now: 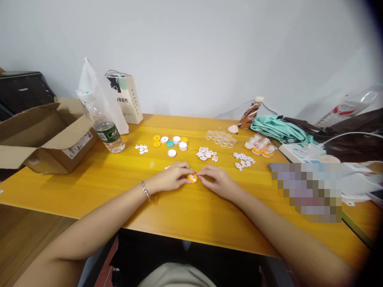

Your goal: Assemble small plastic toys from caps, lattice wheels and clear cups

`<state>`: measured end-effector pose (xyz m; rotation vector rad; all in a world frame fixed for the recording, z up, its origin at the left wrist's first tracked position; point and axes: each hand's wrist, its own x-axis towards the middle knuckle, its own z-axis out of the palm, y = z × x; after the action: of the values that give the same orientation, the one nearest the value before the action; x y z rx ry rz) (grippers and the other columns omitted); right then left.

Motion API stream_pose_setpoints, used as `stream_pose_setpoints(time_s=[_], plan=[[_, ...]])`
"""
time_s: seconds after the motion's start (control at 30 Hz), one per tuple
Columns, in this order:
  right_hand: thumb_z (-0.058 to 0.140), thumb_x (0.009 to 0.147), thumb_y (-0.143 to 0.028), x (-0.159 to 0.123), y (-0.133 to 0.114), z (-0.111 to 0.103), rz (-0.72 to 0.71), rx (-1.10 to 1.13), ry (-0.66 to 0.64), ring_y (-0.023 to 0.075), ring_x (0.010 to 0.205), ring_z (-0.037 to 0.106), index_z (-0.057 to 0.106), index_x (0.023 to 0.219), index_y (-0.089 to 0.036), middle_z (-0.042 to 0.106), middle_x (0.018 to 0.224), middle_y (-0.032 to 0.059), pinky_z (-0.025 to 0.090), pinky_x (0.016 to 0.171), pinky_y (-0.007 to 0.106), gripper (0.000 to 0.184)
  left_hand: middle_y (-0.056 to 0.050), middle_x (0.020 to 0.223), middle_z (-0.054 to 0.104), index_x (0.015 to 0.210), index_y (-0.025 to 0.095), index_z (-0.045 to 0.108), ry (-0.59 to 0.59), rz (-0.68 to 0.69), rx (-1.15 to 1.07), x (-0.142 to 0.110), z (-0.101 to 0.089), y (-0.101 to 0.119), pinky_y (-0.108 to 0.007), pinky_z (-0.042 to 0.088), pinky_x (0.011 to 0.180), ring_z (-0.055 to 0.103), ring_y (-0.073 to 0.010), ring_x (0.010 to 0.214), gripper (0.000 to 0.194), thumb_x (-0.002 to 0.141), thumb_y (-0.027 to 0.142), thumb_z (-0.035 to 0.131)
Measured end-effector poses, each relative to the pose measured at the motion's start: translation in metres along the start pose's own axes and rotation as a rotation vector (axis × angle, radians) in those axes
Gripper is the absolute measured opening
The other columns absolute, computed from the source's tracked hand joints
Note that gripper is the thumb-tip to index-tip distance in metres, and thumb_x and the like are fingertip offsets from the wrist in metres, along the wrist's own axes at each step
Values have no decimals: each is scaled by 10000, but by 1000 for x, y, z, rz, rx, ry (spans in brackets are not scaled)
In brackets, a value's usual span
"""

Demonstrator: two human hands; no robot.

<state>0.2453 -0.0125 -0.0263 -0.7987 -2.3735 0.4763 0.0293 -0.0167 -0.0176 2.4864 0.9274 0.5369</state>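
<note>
In the middle of the table, my left hand (176,177) grips a small round orange base (189,180) with white pieces in it, between thumb and fingers. The fingertips of my right hand (220,182) close in on its right edge; whether a tiny part is between them is too small to tell. Just beyond the left hand lie a few small white parts (167,167), partly hidden. Farther back are round white, orange and blue bases (172,153), small white discs (141,149), white lattice-like pieces (205,153), more white cut-out pieces (243,160) and clear round covers (221,138).
Orange assembled pieces (260,146) stand at the right, near a brown drink bottle (249,115) and teal cloth (278,128). Power strips (302,153) and a pixelated patch lie farther right. At left are a water bottle (109,137), an open carton (68,147) and a paper bag (131,99).
</note>
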Motion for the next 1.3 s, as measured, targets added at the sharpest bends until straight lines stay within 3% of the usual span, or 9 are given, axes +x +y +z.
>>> stream_pose_setpoints(time_s=[0.17,0.33,0.73,0.93,1.13,1.3], plan=[[593,760,-265,0,3,4,167,118,4,166,790,578,603,919,-180,622,850,51,477,744,322,181,-59,1019,531,1157,225,520,-2,19,14,0,-4,3,-327,389,899,481,-183,982,310,851,189,481],[626,726,-306,0,-1,13,352,482,12,119,699,565,527,891,-193,581,803,16,503,697,296,223,-62,983,536,1159,218,505,19,47,63,0,-6,8,-326,405,853,482,-187,955,291,874,220,448],[719,633,-253,2,-1,15,481,793,-6,100,730,558,552,864,-196,576,794,-16,469,768,300,291,-52,931,583,1020,184,574,66,-33,-28,1,1,3,-293,416,827,527,-166,908,196,843,200,492],[706,653,-267,5,-5,11,511,900,58,112,754,597,547,868,-196,627,809,-4,455,761,291,276,-36,890,618,996,168,572,128,-125,-270,2,2,9,-239,430,735,556,-120,784,190,844,250,492],[697,667,-295,7,-8,10,541,970,194,94,658,584,547,874,-207,640,727,-23,448,684,255,270,17,708,536,932,155,524,165,-248,-592,4,13,15,-187,379,566,471,-72,603,244,777,330,592],[675,685,-338,8,-16,9,577,953,170,101,649,603,558,842,-195,651,735,-12,460,682,261,242,43,652,542,896,156,477,194,-348,-826,6,19,14,-202,409,613,524,-70,602,316,688,269,686]])
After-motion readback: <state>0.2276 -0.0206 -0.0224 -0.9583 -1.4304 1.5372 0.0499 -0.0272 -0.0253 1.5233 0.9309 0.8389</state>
